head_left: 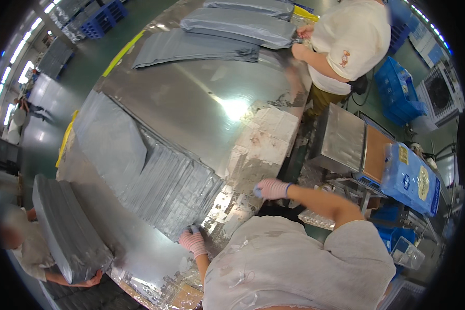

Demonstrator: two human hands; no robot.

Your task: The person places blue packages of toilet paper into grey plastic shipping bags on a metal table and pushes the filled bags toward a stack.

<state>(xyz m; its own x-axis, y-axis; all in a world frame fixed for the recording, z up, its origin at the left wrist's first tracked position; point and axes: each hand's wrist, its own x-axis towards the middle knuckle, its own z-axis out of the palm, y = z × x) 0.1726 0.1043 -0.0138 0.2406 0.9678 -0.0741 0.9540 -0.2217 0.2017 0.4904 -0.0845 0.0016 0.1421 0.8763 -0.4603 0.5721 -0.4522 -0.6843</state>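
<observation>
A fanned-out stack of flat grey plastic bags [163, 181] lies across the metal table in front of me, its layered edges overlapping. At the stack's near corner my left hand [192, 242], in a pink-and-white striped glove, has its fingers closed on the bag edges. My right hand [273, 189], gloved alike, hovers by the table's right edge, away from the stack. Its fingers are drawn together with nothing visible in them; the fingertips look grey-blue. Smoother grey bags [111, 134] form the stack's far left end.
Bundles of grey bags [237, 26] lie at the table's far end, beside a co-worker [351, 41]. At left another person holds a thick grey bundle [70, 227]. Worn tape covers the table's [191, 98] right edge. A metal box [341, 137] and blue package [411, 178] stand to the right.
</observation>
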